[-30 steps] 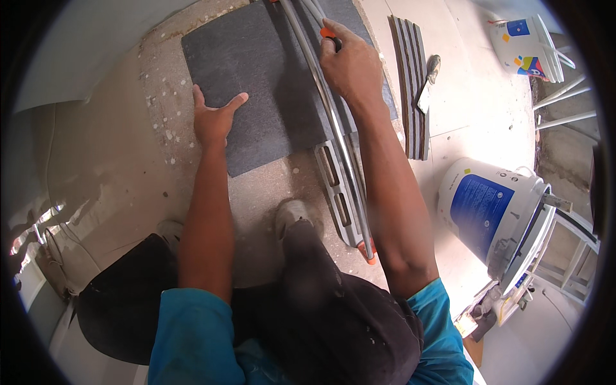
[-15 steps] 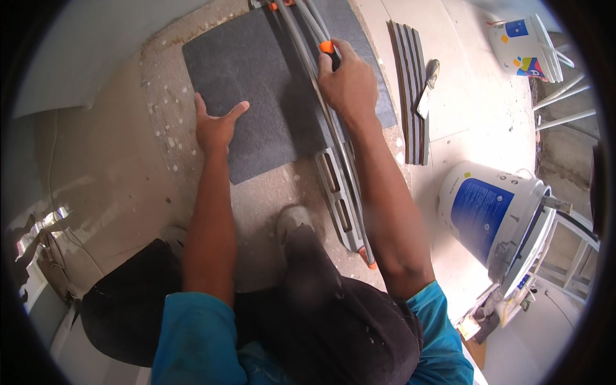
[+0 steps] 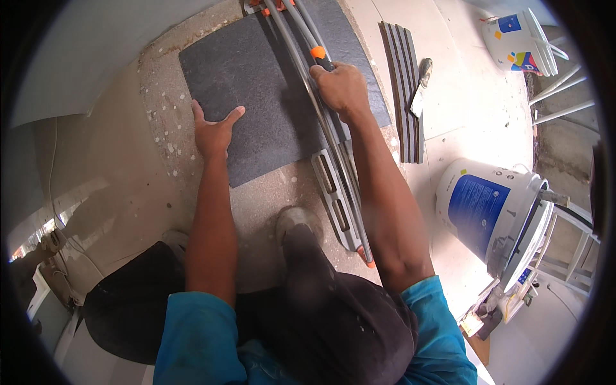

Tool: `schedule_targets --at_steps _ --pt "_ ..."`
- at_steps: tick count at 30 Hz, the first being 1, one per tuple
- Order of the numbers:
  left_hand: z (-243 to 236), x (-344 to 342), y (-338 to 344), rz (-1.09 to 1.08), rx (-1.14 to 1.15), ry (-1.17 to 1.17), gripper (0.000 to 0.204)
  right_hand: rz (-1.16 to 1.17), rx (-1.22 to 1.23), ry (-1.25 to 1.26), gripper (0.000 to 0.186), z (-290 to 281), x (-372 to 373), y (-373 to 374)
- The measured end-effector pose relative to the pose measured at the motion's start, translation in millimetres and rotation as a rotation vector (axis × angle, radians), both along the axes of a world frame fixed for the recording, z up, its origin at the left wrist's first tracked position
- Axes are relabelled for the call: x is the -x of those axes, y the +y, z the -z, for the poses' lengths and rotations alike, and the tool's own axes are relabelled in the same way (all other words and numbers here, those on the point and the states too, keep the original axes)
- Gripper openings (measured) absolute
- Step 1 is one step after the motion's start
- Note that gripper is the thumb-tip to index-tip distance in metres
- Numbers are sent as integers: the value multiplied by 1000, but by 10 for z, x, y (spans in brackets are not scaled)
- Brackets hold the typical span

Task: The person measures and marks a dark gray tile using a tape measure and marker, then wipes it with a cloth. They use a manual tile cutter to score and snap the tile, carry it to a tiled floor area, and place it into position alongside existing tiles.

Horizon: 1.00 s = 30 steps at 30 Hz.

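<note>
A dark grey slate-look tile (image 3: 256, 96) lies flat under the twin metal rails of a manual tile cutter (image 3: 301, 83). My right hand (image 3: 345, 88) is closed around the cutter's black handle, just below its orange piece. My left hand (image 3: 213, 133) rests at the tile's left edge, thumb and fingers spread apart, the thumb over the surface. Some of its fingers are hidden. The cutter's slotted grey base arm (image 3: 333, 199) sticks out past the tile's near edge, toward my foot.
To the right lie several narrow dark strips (image 3: 401, 90) side by side, with a putty knife (image 3: 421, 88) on them. A white bucket (image 3: 471, 202) with a blue label stands at the right, another bucket (image 3: 510, 42) farther off. My shoe (image 3: 300, 223) is close before the tile.
My right hand has shifted its hold from around the orange piece to lower on the black handle. My left hand stays by the tile's edge. The view has tilted slightly.
</note>
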<state>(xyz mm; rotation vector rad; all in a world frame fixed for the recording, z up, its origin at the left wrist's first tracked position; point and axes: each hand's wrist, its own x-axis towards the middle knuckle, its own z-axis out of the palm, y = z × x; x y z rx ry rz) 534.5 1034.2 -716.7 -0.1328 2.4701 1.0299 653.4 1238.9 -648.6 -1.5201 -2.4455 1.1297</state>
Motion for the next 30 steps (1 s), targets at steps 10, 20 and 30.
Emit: schedule_targets --at_steps 10,20,30 --pt "-14 -32 12 -88 15 -29 114 -13 -135 -15 50 -91 -62 -32" --pt "-17 181 -148 -279 -224 -313 96 -14 36 282 55 -420 -189 81" --pt "-170 -91 -1004 -448 -159 -242 88 -13 -35 140 47 -308 -372 -81"
